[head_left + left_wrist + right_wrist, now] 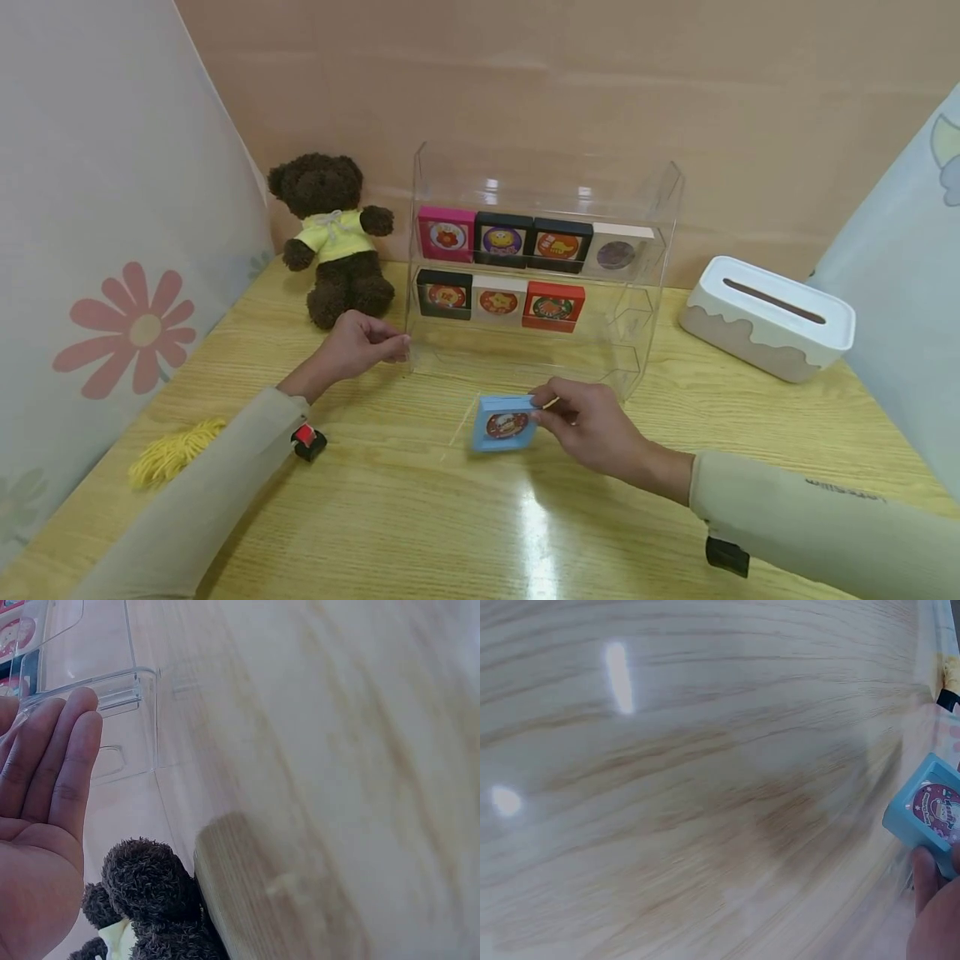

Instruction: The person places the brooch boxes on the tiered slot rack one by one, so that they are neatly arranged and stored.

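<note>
My right hand pinches a light blue square box by its right side, thumb in front, just before the rack. A round dark red sticker with a cartoon picture shows on its face, also in the right wrist view. The clear acrylic display rack stands upright with tiered shelves. Its left side edge is pinched between the thumb and fingers of my left hand. Square stickered boxes fill part of two tiers: pink, black and white ones above; black, white and red below.
A brown teddy bear in a yellow top sits left of the rack, near my left hand. At the right stands a white and beige tissue box. Yellow yarn lies by my left sleeve. Patterned cloths hang at both sides.
</note>
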A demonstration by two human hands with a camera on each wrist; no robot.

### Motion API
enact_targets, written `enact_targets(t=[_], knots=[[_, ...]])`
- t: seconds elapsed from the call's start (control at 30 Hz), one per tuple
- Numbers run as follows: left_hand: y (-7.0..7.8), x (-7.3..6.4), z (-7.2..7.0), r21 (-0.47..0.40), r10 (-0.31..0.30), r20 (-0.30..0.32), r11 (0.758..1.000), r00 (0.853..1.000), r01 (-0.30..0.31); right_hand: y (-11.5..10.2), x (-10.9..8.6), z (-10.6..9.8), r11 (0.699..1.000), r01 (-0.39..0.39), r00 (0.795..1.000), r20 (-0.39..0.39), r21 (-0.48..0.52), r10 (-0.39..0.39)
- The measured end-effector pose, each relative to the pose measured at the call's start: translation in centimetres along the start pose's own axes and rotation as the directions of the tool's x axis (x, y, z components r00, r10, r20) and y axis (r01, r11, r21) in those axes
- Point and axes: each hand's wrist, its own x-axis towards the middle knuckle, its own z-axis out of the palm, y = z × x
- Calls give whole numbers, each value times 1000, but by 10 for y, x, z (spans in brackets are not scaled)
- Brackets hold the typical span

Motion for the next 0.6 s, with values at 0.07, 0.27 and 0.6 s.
enact_targets(t=[0.07, 0.27, 0.6], knots=[[0, 0, 0, 3, -5, 1, 1000, 1000, 5, 2, -5, -6, 1000, -2, 1000, -8, -18, 2], [1, 1, 1, -9, -11, 10, 1000, 1000, 11, 7, -17, -24, 991, 10, 999, -46, -137, -16], [1, 0, -1, -12, -11, 10, 1000, 1000, 12, 8, -21, -60, 943, 11, 996, -81, -332, -40]])
